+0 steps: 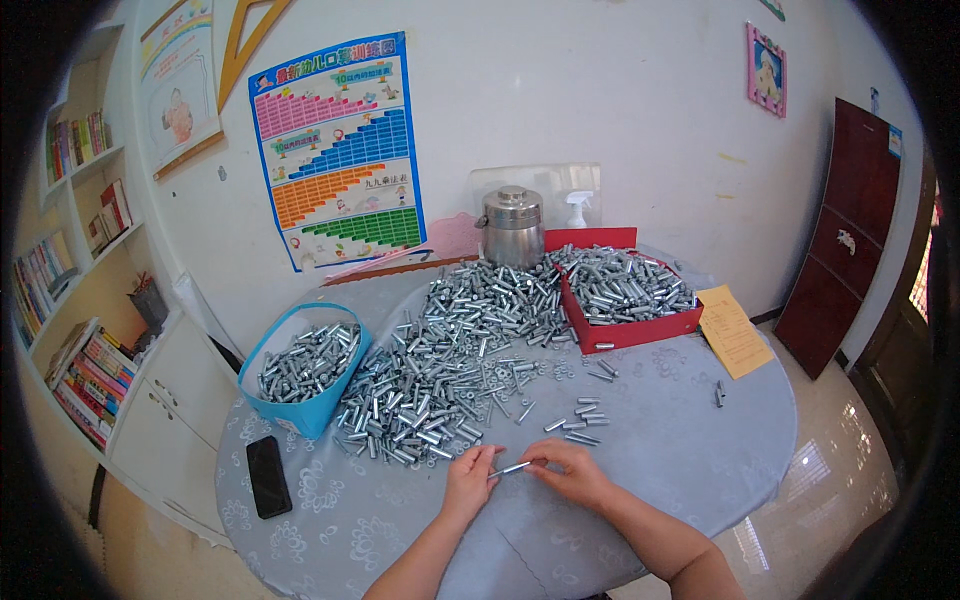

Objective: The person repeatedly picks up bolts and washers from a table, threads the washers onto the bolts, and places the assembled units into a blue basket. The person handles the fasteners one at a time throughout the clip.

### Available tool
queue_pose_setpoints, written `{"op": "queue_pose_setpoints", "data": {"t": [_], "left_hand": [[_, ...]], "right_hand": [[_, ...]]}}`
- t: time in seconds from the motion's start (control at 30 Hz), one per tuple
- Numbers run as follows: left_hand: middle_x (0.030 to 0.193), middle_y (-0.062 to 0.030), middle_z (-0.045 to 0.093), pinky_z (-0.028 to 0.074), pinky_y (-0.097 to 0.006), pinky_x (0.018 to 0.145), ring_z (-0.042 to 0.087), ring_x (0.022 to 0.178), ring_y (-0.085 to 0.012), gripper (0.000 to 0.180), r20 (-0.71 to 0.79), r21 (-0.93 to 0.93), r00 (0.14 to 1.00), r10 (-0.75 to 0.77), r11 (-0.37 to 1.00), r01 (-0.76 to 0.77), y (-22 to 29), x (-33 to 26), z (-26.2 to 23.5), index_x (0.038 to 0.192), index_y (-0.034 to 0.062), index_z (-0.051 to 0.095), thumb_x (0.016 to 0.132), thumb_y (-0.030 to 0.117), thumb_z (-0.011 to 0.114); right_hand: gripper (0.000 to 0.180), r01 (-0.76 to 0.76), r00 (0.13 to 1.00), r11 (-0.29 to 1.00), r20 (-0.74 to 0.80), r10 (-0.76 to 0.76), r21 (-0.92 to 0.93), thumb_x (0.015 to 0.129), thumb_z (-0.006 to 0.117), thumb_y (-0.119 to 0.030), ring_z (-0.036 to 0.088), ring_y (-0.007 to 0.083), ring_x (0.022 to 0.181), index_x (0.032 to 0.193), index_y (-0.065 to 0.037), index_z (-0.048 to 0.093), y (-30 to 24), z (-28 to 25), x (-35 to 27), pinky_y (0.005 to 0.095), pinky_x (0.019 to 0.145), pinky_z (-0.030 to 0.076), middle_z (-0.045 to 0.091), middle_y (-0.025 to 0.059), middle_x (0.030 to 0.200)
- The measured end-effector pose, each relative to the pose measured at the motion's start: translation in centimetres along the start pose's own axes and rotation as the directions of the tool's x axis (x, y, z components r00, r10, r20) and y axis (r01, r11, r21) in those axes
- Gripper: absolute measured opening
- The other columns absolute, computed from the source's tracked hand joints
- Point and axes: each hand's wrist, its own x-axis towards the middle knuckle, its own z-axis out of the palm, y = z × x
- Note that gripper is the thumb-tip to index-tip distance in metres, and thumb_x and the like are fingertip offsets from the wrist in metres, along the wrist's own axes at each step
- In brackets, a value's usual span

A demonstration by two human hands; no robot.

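Note:
Between my two hands, over the near part of the table, is a slim silvery metal bolt (pixel 512 468). The thumb and fingers of my right hand (pixel 568 474) pinch its right end. At its left end the fingers of my left hand (pixel 470 482) are closed around the tip. A large pile of metal bolts and sleeves (pixel 420 385) spreads just beyond my hands. Small washers (pixel 505 372) lie scattered at the pile's right side. A small group of metal pieces (pixel 580 422) lies apart, beyond my right hand.
A blue bin (pixel 350 385) of metal pieces stands left; a red box (pixel 640 333) of them stands back right. Behind the pile is a steel pot (pixel 513 230). A black phone (pixel 268 477) lies near the left edge, a yellow paper (pixel 735 335) at the right edge.

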Motion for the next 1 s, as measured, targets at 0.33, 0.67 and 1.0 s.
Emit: {"op": "queue_pose_setpoints", "data": {"t": [0.33, 0.67, 1.0], "left_hand": [[0.065, -0.0048, 0.049, 0.031, -0.020, 0.034, 0.041, 0.038, -0.0083, 0.043, -0.046, 0.028, 0.996, -0.080, 0.996, 0.082, -0.5, -0.7, 0.9, 0.100, 0.0037, 0.058, 0.090, 0.043, 0.043], [0.063, -0.0084, 0.057, 0.033, -0.023, 0.030, 0.043, 0.036, -0.0113, 0.056, 0.230, -0.371, 0.935, -0.269, 0.864, 0.339, -0.2, -0.8, 0.8, 0.099, -0.0038, 0.054, 0.089, 0.049, 0.039], [0.063, -0.0017, 0.051, 0.021, -0.020, 0.032, 0.035, 0.040, -0.0048, 0.040, 0.098, -0.306, 0.957, -0.275, 0.906, 0.291, 0.5, -1.6, 1.3, 0.091, 0.0017, 0.057, 0.091, 0.040, 0.043]], "right_hand": [[0.017, -0.045, 0.997, 0.970, -0.045, 0.057, 0.238, 0.078, 0.063, -0.005, 0.058, 0.0125, 0.082, 0.094, -0.002, 0.062, 1.2, 1.9, -0.6, 0.0255, 0.072, 0.048, 0.061, 0.0068, 0.093], [0.016, -0.214, 0.976, 0.745, 0.167, 0.139, 0.631, 0.079, 0.063, -0.006, 0.060, 0.0147, 0.088, 0.095, -0.003, 0.063, -0.2, 2.3, -1.1, 0.0288, 0.077, 0.048, 0.062, 0.0054, 0.097], [0.020, -0.037, 0.998, 0.975, 0.049, 0.026, 0.217, 0.079, 0.062, -0.009, 0.055, 0.0147, 0.096, 0.099, -0.007, 0.065, -0.8, 2.8, -1.2, 0.0290, 0.081, 0.044, 0.062, 0.0083, 0.098]]}}
